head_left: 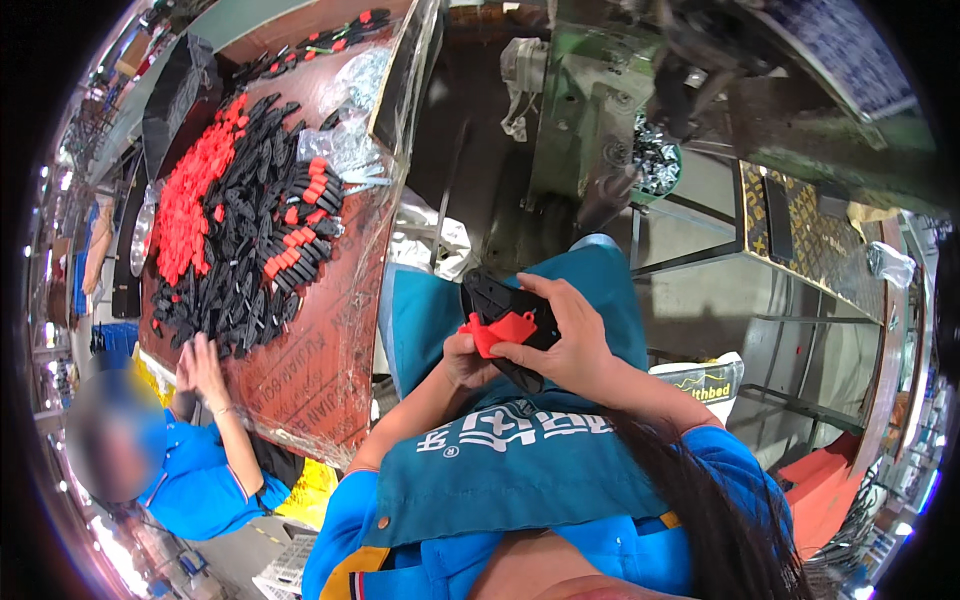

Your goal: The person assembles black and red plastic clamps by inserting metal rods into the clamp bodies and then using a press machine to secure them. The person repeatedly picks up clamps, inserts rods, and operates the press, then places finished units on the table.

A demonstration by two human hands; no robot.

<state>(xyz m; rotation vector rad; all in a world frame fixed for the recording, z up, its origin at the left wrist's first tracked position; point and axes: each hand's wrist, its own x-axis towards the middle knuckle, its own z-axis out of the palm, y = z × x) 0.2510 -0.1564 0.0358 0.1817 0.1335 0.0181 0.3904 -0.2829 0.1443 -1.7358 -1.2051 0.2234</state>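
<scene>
Above my lap, both hands are together on a small bundle of plastic parts. My left hand (468,362) has its fingers closed at the lower left end of a red plastic piece (505,332). My right hand (575,340) grips flat black plastic parts (488,292) from the right, its thumb pressing against the red piece. The red piece lies across the black parts, which stick out above and below it. Fingers and palm cover part of the bundle, so I cannot tell how the parts join.
A reddish-brown table (320,385) on the left bears heaped red pieces (185,215), black parts (225,290) and black-and-red pieces (300,250). A co-worker's hands (203,370) are at its near edge. Ahead stands a green machine (580,120) beside a bowl of metal pieces (657,165).
</scene>
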